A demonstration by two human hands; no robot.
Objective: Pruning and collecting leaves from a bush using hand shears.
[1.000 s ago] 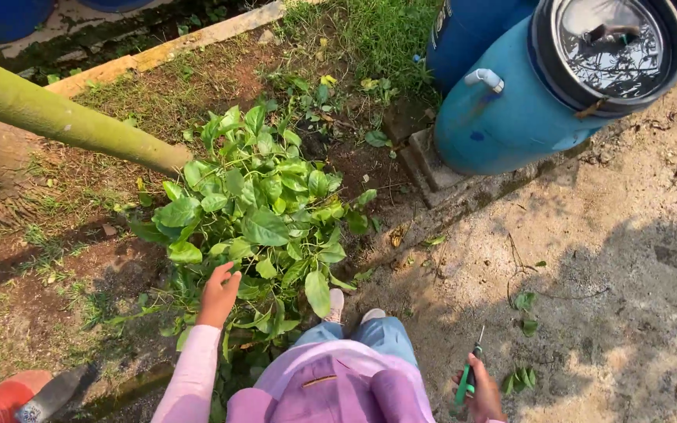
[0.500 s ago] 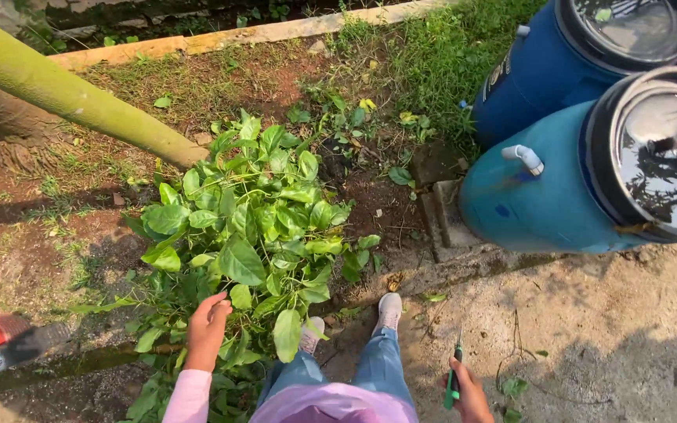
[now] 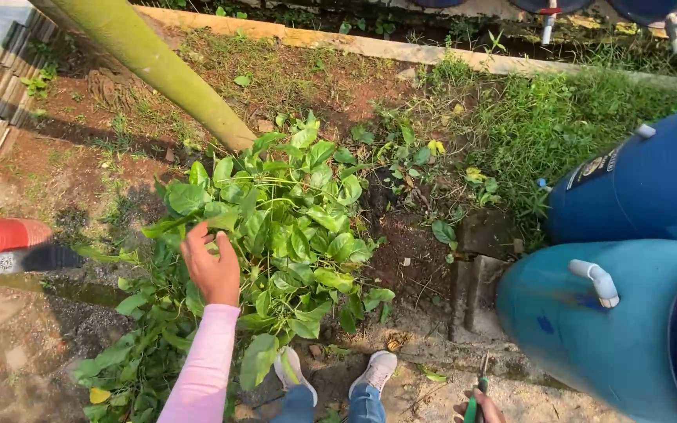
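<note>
Down low, the left hand [image 3: 211, 270] reaches into the leafy plant [image 3: 284, 227], fingers loosely curled among the leaves; whether it grips any leaf I cannot tell. The plant grows from bare soil at the foot of a green trunk [image 3: 158, 66]. At the bottom edge the right hand [image 3: 479, 409] is closed around green-handled shears [image 3: 476, 395], near a light blue barrel [image 3: 597, 329]. White shoes [image 3: 374, 368] stand just below the plant.
</note>
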